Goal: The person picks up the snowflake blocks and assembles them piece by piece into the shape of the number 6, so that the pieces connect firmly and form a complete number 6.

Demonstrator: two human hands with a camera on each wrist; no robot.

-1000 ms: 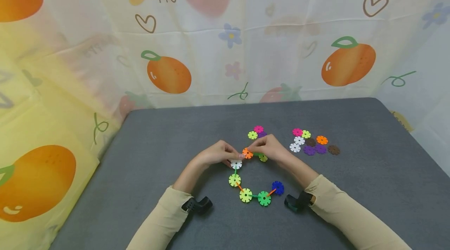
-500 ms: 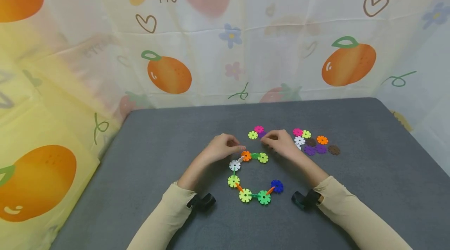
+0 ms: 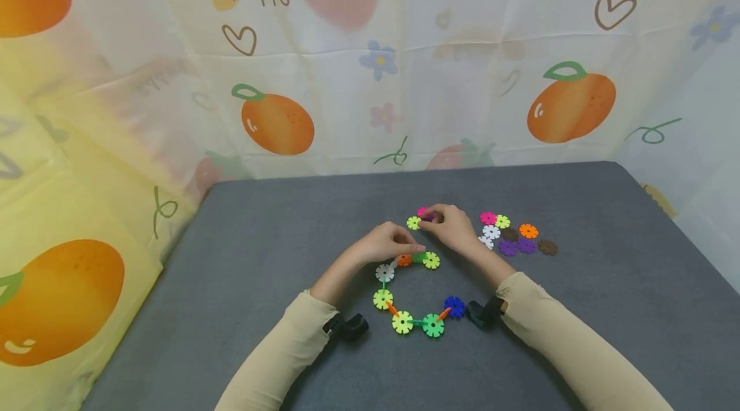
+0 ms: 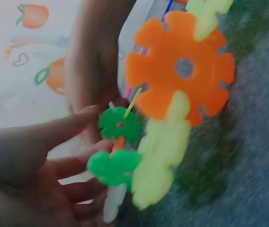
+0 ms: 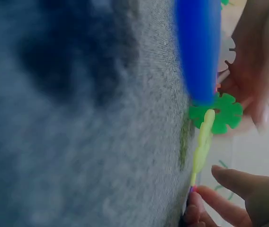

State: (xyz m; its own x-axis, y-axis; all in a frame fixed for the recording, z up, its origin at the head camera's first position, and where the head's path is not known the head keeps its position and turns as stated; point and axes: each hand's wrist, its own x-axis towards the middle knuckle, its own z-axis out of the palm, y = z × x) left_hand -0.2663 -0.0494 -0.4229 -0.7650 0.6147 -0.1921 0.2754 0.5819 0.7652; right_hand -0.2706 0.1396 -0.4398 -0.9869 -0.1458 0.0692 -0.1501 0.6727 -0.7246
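Right grip [image 3: 453,229], thumb parted from fingers, is sitting at loose discs [image 3: 412,223]; left grip [image 3: 384,242], also loosely parted, is hanging over the far side of the plastic chain [image 3: 379,302], neither visibly holding anything. Notched flat and edge-standing discs are curving centrally across the grey desk [image 3: 289,225], gap facing right. Behind, cloth [image 3: 347,83] is displaying "happy".

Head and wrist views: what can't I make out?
Head: the purple disc at the right hand, mostly covered by it.
Head: the upper edge of the chain's orange disc, covered by the left hand.
Right wrist: the blue disc, blurred and cut off by the top edge.
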